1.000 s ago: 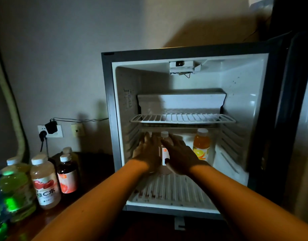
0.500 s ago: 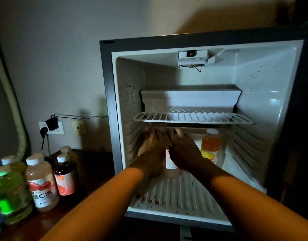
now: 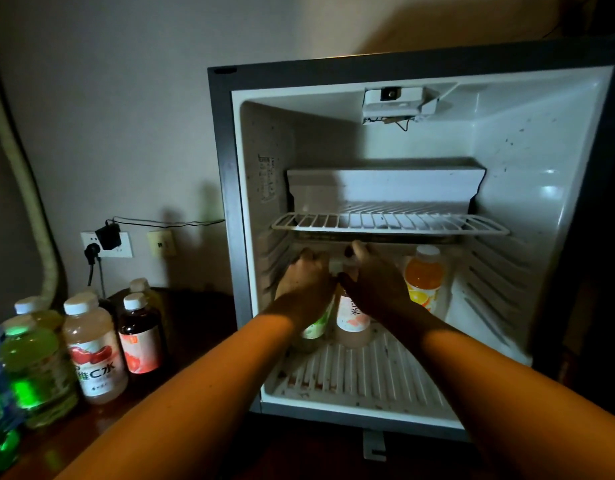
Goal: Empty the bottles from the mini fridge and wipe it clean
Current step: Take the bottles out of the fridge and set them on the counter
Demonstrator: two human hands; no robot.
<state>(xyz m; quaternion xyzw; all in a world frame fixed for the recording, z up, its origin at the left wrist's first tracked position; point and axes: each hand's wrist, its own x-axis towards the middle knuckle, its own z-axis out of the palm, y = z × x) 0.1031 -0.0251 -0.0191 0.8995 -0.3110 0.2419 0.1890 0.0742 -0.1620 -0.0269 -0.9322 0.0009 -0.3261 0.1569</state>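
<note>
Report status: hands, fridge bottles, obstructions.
Left hand grips green-labelled bottle; right hand grips pale pink-labelled bottle. Orange juice bottle untouched on lower rack. White wire shelf close overhead.

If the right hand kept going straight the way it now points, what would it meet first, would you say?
Probably the fridge's back wall below the wire shelf. The right hand points inward over the pink-labelled bottle, though depth is unclear.

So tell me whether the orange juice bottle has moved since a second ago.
No. The orange juice bottle stands in the same spot under the right end of the wire shelf; only the camera has shifted.
</note>
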